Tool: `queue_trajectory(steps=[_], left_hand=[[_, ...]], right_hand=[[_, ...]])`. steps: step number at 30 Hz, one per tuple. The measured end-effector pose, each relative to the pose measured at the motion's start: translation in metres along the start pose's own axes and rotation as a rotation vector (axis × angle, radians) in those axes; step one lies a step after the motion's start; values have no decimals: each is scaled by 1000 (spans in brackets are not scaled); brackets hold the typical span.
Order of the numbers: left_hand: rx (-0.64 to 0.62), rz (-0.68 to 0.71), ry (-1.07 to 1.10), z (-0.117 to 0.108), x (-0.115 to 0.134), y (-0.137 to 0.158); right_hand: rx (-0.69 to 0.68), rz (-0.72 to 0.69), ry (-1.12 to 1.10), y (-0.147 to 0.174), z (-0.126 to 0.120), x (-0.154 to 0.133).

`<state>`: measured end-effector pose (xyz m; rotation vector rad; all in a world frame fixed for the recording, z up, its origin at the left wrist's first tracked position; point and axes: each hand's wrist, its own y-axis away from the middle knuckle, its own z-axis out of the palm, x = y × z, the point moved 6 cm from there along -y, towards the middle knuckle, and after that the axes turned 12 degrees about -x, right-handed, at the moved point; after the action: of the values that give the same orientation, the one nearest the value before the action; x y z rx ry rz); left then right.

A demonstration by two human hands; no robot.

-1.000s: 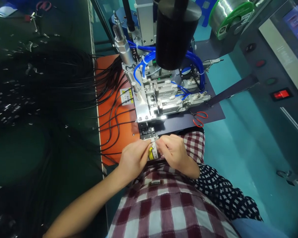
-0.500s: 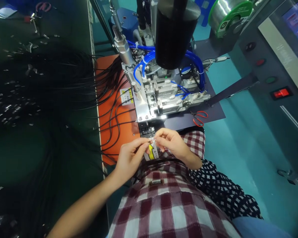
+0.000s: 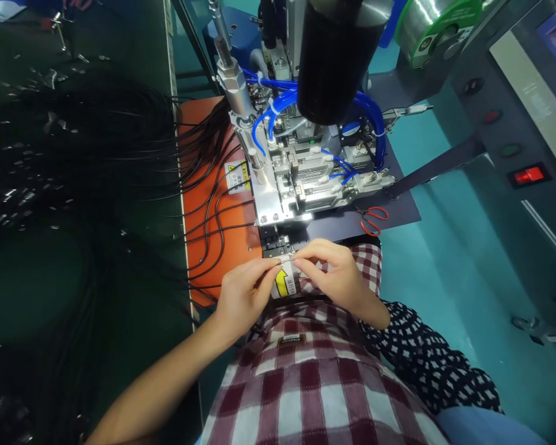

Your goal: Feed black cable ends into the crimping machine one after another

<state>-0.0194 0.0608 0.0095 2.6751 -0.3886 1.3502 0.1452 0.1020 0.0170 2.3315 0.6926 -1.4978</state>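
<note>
My left hand (image 3: 244, 290) is closed in a pinch at the front of the machine, with a thin cable end (image 3: 285, 261) between thumb and forefinger. Facing it, my right hand (image 3: 328, 267) pinches the fine tip of that same cable end. The strands are too small to make out clearly. Just beyond the fingertips lies a black fixture track (image 3: 272, 240) with small clamps. Under the hands is a white label with a yellow arrow (image 3: 283, 283). Several black cables (image 3: 217, 232) run across the orange plate (image 3: 234, 256) into the machine.
A soldering-type machine (image 3: 301, 179) with blue air hoses and a black cylinder (image 3: 336, 68) stands ahead. Red-handled scissors (image 3: 374, 220) lie to its right. A solder wire spool (image 3: 438, 28) and a control panel (image 3: 514, 136) are farther right. Bundled black cables (image 3: 102, 136) cover the left table.
My right hand has moved slightly right, and its thumb and forefinger now pinch the tip more squarely. My left hand stays nearly in place. The view has shifted a little.
</note>
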Motion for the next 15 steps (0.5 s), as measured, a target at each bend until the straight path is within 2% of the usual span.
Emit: queue_trajectory(steps=[4, 7, 9, 11, 13, 15], left_hand=[[27, -16, -63, 1, -3, 1], [1, -137, 122, 3, -13, 1], [-33, -199, 246, 6, -18, 1], [-43, -216, 301, 7, -19, 0], [-39, -214, 308, 6, -18, 0], [-38, -212, 312, 5, -17, -1]], right_hand=[[49, -280, 529, 16, 9, -18], [53, -379, 622, 23, 18, -16], [83, -300, 481, 20, 15, -7], [105, -114, 179, 13, 9, 9], [54, 94, -213, 6, 12, 27], [-52, 240, -547, 2, 24, 36]])
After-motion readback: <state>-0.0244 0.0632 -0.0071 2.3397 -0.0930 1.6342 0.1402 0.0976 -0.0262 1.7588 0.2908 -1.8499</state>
